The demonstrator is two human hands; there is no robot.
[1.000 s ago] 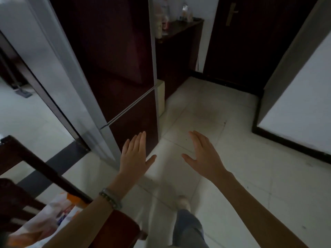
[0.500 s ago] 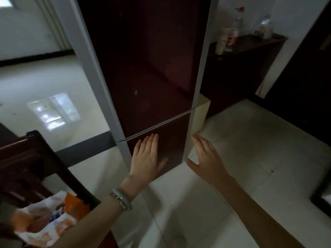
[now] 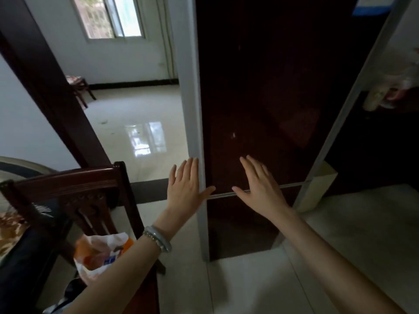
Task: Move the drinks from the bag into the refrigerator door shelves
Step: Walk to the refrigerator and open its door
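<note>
A tall dark red refrigerator (image 3: 272,91) with grey edges stands straight ahead, both doors closed. A silver strip (image 3: 260,190) divides the upper door from the lower one. My left hand (image 3: 184,184) is spread flat in front of the fridge's left grey edge, holding nothing. My right hand (image 3: 260,184) is spread in front of the upper door just above the strip, also with nothing in it. An orange and white plastic bag (image 3: 102,252) lies on a chair seat at the lower left. No drinks are visible inside it.
A dark wooden chair (image 3: 74,191) stands close on the left, beside the fridge. A dark cabinet (image 3: 374,143) with bottles on top stands to the right. A doorway on the left leads into a bright tiled room with a window and another chair.
The view has swung up and left, bringing the fridge front to the middle. Both flat hands have risen from near the floor to the level of the door divider.
</note>
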